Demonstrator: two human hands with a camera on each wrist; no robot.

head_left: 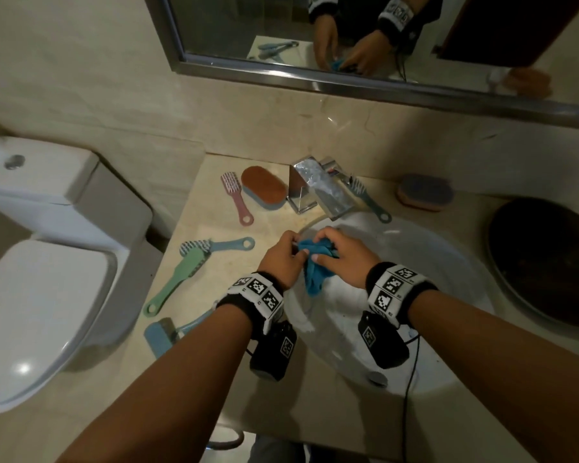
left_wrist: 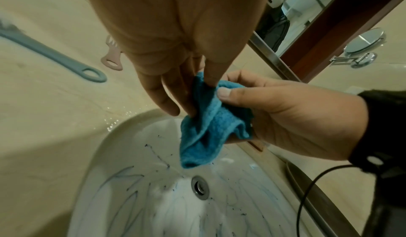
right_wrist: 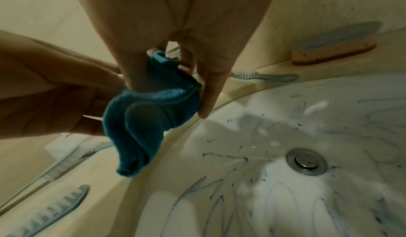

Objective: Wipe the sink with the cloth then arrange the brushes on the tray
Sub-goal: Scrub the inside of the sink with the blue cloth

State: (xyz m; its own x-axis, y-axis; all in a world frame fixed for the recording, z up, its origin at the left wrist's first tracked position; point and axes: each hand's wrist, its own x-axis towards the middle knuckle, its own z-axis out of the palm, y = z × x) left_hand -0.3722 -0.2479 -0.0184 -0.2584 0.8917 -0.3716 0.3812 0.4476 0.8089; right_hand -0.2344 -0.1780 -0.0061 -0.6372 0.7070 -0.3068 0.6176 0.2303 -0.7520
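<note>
Both hands hold a bunched blue cloth (head_left: 315,265) (left_wrist: 206,131) (right_wrist: 140,119) above the far-left rim of the white sink (head_left: 408,262) (left_wrist: 131,197). My left hand (head_left: 293,248) (left_wrist: 189,91) pinches its upper edge; my right hand (head_left: 323,255) (right_wrist: 171,84) grips it with thumb and fingers. Blue streaks and specks mark the sink bowl (right_wrist: 285,119). On the counter to the left lie a pink brush (head_left: 236,198), an orange oval brush (head_left: 264,187), a blue-handled brush (head_left: 221,245) and a green brush (head_left: 178,279). A dark round tray (head_left: 542,262) sits at the right.
A chrome faucet (head_left: 321,188) stands behind the sink, with a teal brush (head_left: 370,198) and an orange-and-blue scrub brush (head_left: 425,193) to its right. Another blue brush (head_left: 168,332) lies near the counter's front left. A toilet (head_left: 47,295) is on the left, a mirror (head_left: 348,35) above.
</note>
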